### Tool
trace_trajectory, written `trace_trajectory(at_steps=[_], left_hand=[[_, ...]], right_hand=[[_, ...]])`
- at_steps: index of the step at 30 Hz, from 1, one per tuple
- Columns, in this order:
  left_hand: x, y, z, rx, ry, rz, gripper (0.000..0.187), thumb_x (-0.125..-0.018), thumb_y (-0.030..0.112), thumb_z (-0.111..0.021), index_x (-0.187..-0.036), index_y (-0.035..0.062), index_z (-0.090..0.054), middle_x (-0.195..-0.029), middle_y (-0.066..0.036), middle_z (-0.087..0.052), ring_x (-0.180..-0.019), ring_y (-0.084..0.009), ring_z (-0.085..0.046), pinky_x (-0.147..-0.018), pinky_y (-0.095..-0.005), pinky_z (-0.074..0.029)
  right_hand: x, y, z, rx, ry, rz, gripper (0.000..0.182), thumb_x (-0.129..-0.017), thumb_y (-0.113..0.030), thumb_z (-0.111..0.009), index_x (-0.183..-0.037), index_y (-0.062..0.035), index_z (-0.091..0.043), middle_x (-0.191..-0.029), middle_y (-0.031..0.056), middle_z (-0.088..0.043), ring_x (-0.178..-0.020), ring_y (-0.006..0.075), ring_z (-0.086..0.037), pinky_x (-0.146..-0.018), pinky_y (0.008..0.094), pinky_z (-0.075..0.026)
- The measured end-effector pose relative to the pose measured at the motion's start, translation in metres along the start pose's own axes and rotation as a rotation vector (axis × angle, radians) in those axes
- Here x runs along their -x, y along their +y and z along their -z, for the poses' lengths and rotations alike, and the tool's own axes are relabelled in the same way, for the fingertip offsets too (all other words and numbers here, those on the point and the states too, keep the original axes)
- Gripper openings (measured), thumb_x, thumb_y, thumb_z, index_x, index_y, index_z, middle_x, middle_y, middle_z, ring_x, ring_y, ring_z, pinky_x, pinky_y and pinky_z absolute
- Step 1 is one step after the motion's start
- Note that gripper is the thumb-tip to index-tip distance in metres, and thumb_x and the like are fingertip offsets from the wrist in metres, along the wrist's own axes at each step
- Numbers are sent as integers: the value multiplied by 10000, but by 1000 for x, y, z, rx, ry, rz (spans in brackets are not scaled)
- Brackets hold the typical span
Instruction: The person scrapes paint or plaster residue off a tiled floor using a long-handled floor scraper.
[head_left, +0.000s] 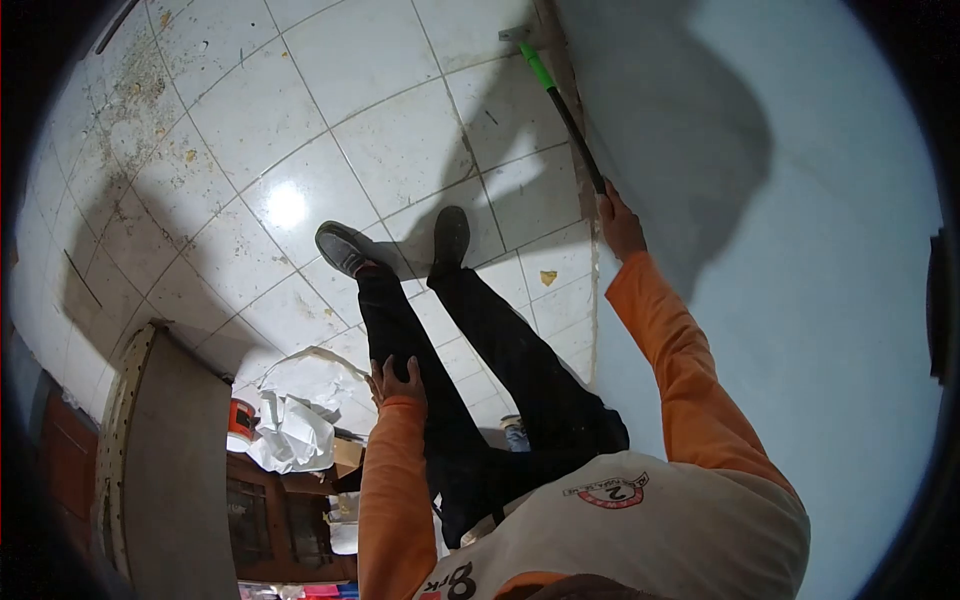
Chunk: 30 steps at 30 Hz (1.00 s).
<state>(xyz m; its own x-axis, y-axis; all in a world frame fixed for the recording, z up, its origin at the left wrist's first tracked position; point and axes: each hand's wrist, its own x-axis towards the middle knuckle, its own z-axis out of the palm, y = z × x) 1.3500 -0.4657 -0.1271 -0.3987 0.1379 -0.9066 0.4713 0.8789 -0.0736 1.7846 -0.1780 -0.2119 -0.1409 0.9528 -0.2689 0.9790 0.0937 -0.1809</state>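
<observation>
My right hand [622,228] is wrapped round the black handle of a long scraper [574,125]. Its far end is green and carries a small flat metal head [514,34], which rests on the tiled floor close to the foot of the wall. My left hand [397,380] lies on my bent left leg near the knee, fingers spread and holding nothing.
Pale wall [760,330] runs along my right side. Dusty debris [135,95] is scattered on the floor tiles [375,50] at the far left. A yellowish chip [548,278] lies near my feet. Behind on the left are a board [175,460], a red bucket [240,424] and crumpled white sheeting [292,435].
</observation>
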Motion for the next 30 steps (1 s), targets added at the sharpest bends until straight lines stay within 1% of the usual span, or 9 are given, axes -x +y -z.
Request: trace_trajectory(at_steps=[1, 3, 8, 12, 17, 22, 23, 26, 30], left_hand=[[0, 2, 0, -12, -33, 24, 663, -954, 581, -616, -1461, 159, -561, -1656, -179, -322, -1546, -456, -207, -1242, -580, -226], [-1, -1, -2, -22, -30, 18, 665, -953, 584, -616, -1462, 159, -561, -1657, -179, -321, -1547, -454, -205, -1243, -582, -224], [-4, -4, -6, -15, -9, -24, 669, -955, 584, -613, -1471, 161, -551, -1661, -177, -310, -1555, -443, -189, -1245, -594, -213], [1, -1, -4, -3, -29, 7, 671, -957, 583, -610, -1477, 164, -543, -1664, -174, -304, -1556, -443, -186, -1246, -595, -210], [-1, -6, -10, -59, -55, 16, 671, -955, 584, -613, -1479, 171, -542, -1669, -169, -296, -1556, -447, -181, -1240, -607, -215], [-2, -7, -9, -49, -29, -3, 674, -955, 587, -607, -1480, 169, -539, -1668, -171, -299, -1558, -445, -178, -1236, -621, -210], [-2, -5, -8, -35, -22, -5, 674, -955, 587, -607, -1480, 169, -539, -1668, -171, -299, -1558, -445, -178, -1236, -621, -210], [1, -4, -7, -29, -47, 29, 677, -955, 591, -605, -1481, 169, -538, -1670, -169, -296, -1559, -443, -176, -1238, -616, -208], [-7, -12, -16, -31, -30, -3, 674, -958, 593, -600, -1483, 174, -536, -1675, -165, -283, -1562, -442, -167, -1237, -623, -206]], right_hand=[[-16, -3, 2, 129, 58, 83, 491, -1094, -412, -386, -1543, -237, -476, -1339, 266, -632, -1182, 478, -616, -1051, 456, -478], [-75, -18, 17, -126, -381, -454, 532, -1083, -473, -372, -1549, -229, -459, -1319, 251, -644, -1175, 487, -612, -1034, 470, -486], [-119, -33, 24, -116, -380, -502, 604, -1055, -550, -385, -1552, -211, -430, -1288, 223, -659, -1154, 493, -602, -1006, 505, -495], [-37, 7, -6, 14, -2, -46, 549, -1064, -518, -363, -1525, -243, -477, -1194, 244, -697, -1109, 491, -628, -992, 512, -500], [-174, -56, 20, -206, -237, -341, 501, -1062, -479, -405, -1450, -192, -539, -1132, 246, -711, -1051, 496, -650, -935, 533, -521], [-83, -57, -14, -84, -242, -401, 445, -1060, -470, -456, -1404, -211, -569, -1112, 251, -702, -977, 508, -656, -850, 582, -532], [-32, -46, -32, -103, -143, -268, 444, -1062, -458, -469, -1451, -255, -536, -1085, 260, -701, -969, 506, -655, -825, 583, -537], [67, -88, 3, -117, -427, -375, 536, -1083, -446, -420, -1600, -339, -328, -880, 291, -712, -791, 506, -686, -721, 595, -549], [56, -104, -12, -100, -430, -380, 546, -1085, -466, -402, -1609, -353, -296, -858, 278, -718, -794, 503, -692, -719, 599, -551]])
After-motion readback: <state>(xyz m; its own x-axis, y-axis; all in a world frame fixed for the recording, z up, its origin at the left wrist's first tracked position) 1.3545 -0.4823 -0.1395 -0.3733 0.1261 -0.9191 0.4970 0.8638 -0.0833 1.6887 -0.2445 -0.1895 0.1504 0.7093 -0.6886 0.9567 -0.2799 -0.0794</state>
